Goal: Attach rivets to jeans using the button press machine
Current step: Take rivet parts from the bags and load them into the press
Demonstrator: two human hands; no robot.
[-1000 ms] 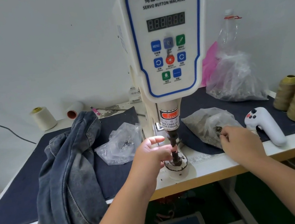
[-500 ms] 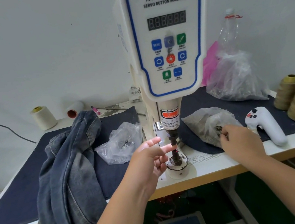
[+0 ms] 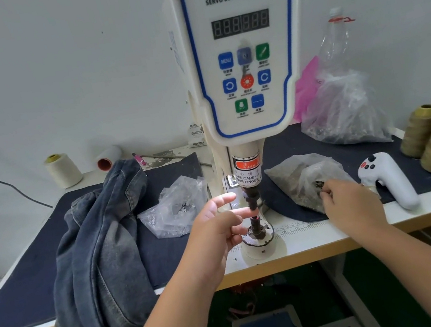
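1. denim jeans (image 3: 101, 256) are heaped on the tabletop (image 3: 320, 234), left of the button machine (image 3: 244, 53).
2. left hand (image 3: 216, 228) is held open beside the press post (image 3: 254, 214).
3. right hand (image 3: 349, 203) is seen pinching inside a rivet bag (image 3: 296, 178).

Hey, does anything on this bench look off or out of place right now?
Yes: the left hand has its fingers right beside the press punch, under the finger-warning label. The jeans slump half off the table's front edge, not under the press.
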